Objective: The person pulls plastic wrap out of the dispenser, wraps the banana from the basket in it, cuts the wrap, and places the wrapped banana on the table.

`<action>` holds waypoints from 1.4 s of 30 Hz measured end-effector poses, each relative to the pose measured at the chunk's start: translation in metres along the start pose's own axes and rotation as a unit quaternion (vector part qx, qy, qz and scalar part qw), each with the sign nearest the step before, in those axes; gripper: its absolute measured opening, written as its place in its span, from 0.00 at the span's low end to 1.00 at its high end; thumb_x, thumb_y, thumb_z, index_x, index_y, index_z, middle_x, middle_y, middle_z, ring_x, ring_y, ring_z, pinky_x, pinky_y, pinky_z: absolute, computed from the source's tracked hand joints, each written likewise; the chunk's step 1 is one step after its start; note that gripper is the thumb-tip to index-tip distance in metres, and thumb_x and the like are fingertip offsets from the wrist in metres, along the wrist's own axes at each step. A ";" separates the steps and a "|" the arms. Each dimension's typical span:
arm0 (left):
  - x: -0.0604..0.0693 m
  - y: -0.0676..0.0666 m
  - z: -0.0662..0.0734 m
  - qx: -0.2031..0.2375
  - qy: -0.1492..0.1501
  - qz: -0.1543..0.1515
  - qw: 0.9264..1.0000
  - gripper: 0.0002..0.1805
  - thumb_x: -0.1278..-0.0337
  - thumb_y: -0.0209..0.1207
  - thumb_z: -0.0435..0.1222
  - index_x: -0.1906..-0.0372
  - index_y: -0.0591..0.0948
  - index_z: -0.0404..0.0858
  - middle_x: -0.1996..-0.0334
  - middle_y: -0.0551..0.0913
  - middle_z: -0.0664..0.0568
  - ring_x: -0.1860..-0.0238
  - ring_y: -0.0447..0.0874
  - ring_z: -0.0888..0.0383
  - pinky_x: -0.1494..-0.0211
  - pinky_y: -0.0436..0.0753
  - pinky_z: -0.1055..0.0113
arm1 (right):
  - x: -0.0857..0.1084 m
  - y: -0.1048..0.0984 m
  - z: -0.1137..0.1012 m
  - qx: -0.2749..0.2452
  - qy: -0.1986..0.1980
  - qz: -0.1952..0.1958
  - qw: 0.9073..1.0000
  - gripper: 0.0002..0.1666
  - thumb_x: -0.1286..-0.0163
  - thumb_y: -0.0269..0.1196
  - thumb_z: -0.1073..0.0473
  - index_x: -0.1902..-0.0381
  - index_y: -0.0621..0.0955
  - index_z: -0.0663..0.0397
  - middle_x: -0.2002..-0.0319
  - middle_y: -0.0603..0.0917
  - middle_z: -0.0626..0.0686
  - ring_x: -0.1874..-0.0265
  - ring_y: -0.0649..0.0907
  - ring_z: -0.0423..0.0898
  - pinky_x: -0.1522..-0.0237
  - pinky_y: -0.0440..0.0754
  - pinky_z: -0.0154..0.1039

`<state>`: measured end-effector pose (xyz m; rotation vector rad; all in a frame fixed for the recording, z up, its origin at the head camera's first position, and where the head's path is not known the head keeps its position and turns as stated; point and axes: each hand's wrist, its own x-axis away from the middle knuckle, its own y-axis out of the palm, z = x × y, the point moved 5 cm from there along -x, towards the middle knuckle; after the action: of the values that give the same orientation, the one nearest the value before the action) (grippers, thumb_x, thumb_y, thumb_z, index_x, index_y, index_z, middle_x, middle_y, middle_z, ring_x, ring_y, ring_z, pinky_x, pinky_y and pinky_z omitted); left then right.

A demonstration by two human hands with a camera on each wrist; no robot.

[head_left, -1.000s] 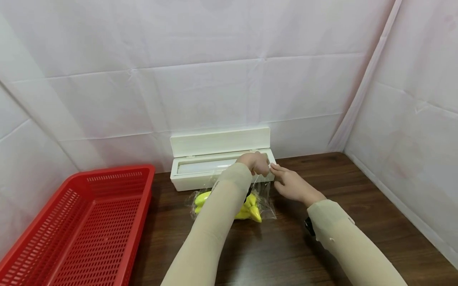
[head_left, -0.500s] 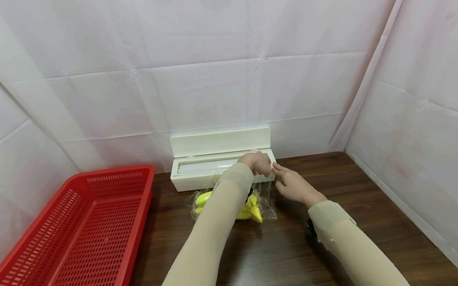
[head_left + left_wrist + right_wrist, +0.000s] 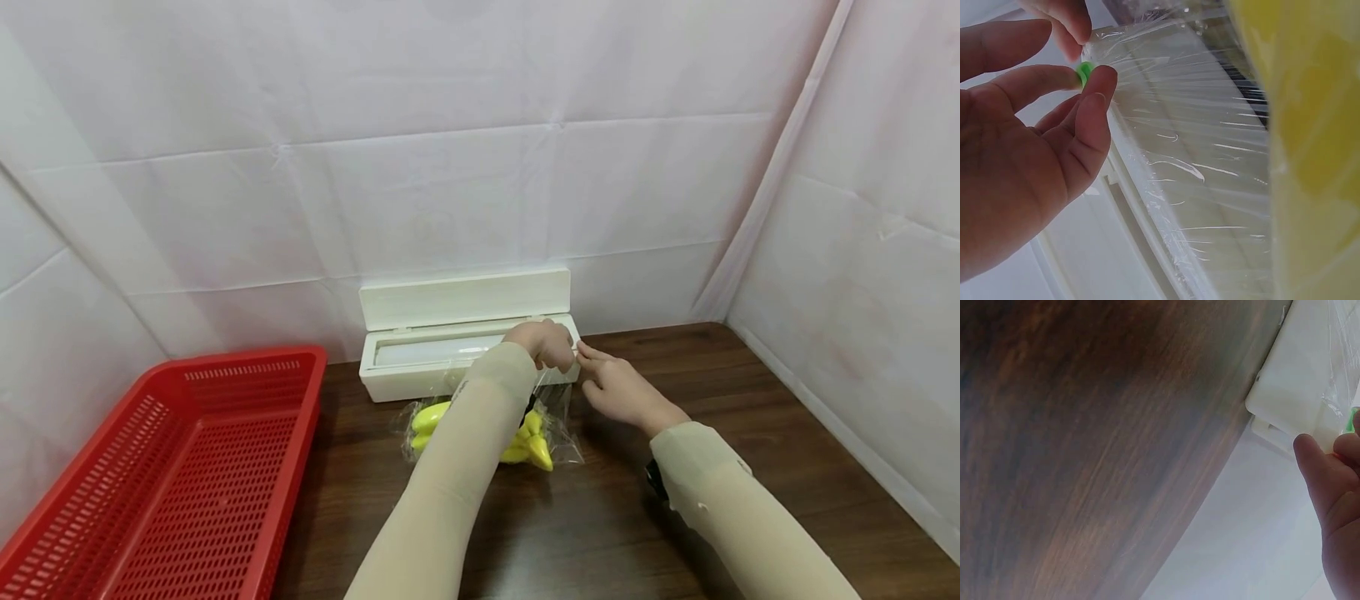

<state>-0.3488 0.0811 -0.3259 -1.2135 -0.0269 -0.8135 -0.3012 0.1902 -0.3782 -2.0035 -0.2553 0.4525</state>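
A white cling film box [image 3: 397, 385] stands at the back of the table with its lid [image 3: 465, 300] raised and a roll [image 3: 435, 350] inside. Clear cling film [image 3: 1179, 137] runs over its front edge onto shiny yellow fruit [image 3: 431, 417], which looks like bananas and lies partly under film. At the box's right end, my left hand [image 3: 542, 342] has its fingers curled at a small green slide cutter [image 3: 1085, 72], holding it. My right hand [image 3: 622, 392] touches the same end with extended fingers, its thumb [image 3: 1313, 459] beside the corner. The left sleeve hides part of the fruit.
A red perforated basket [image 3: 300, 450] stands on the left of the dark wooden table [image 3: 615, 517]. White cloth walls [image 3: 420, 192] rise behind the box and along both sides.
Both hands stay at the box's right end, almost still. The whole scene shifts slightly right in the head view. The box, fruit and basket look unchanged.
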 end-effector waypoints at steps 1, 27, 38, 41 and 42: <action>0.000 0.000 0.000 0.005 0.001 0.001 1.000 0.15 0.39 0.51 0.34 0.48 0.76 0.41 0.72 0.63 0.53 0.76 0.59 0.61 0.79 0.63 0.71 | 0.000 0.000 0.000 -0.001 0.000 -0.001 1.000 0.29 0.34 0.49 0.65 0.36 0.66 0.72 0.30 0.60 0.65 0.92 0.56 0.36 0.81 0.66 0.33; -0.007 0.004 0.014 0.028 0.008 0.004 1.000 0.05 0.42 0.51 0.32 0.66 0.78 0.42 0.57 0.65 0.48 0.81 0.55 0.62 0.79 0.64 0.72 | -0.003 -0.004 0.011 -0.097 0.033 0.030 0.994 0.24 0.32 0.45 0.66 0.40 0.72 0.70 0.28 0.55 0.63 0.92 0.54 0.37 0.84 0.64 0.35; -0.007 0.003 0.010 0.002 0.004 0.004 1.000 0.24 0.39 0.44 0.31 0.39 0.75 0.46 0.56 0.74 0.53 0.85 0.46 0.62 0.80 0.55 0.70 | -0.005 -0.005 0.016 -0.093 0.056 0.042 0.993 0.29 0.30 0.55 0.57 0.36 0.68 0.67 0.29 0.60 0.60 0.85 0.74 0.45 0.73 0.73 0.37; -0.007 0.002 0.010 -0.008 0.011 0.011 1.000 0.21 0.38 0.43 0.31 0.43 0.78 0.44 0.68 0.72 0.56 0.85 0.44 0.63 0.79 0.53 0.69 | -0.006 -0.007 0.014 -0.089 0.054 0.052 0.993 0.28 0.31 0.56 0.59 0.37 0.69 0.68 0.30 0.62 0.62 0.56 0.82 0.58 0.60 0.79 0.45; -0.006 0.001 0.009 -0.013 0.017 0.015 1.000 0.19 0.36 0.43 0.33 0.45 0.79 0.43 0.72 0.69 0.56 0.84 0.46 0.63 0.78 0.55 0.69 | -0.006 -0.007 0.013 -0.087 0.053 0.055 0.993 0.27 0.31 0.56 0.60 0.38 0.70 0.69 0.31 0.63 0.63 0.46 0.78 0.61 0.55 0.79 0.48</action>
<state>-0.3487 0.0919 -0.3255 -1.2217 0.0289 -0.8098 -0.3120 0.2019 -0.3758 -2.2122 -0.1214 0.4040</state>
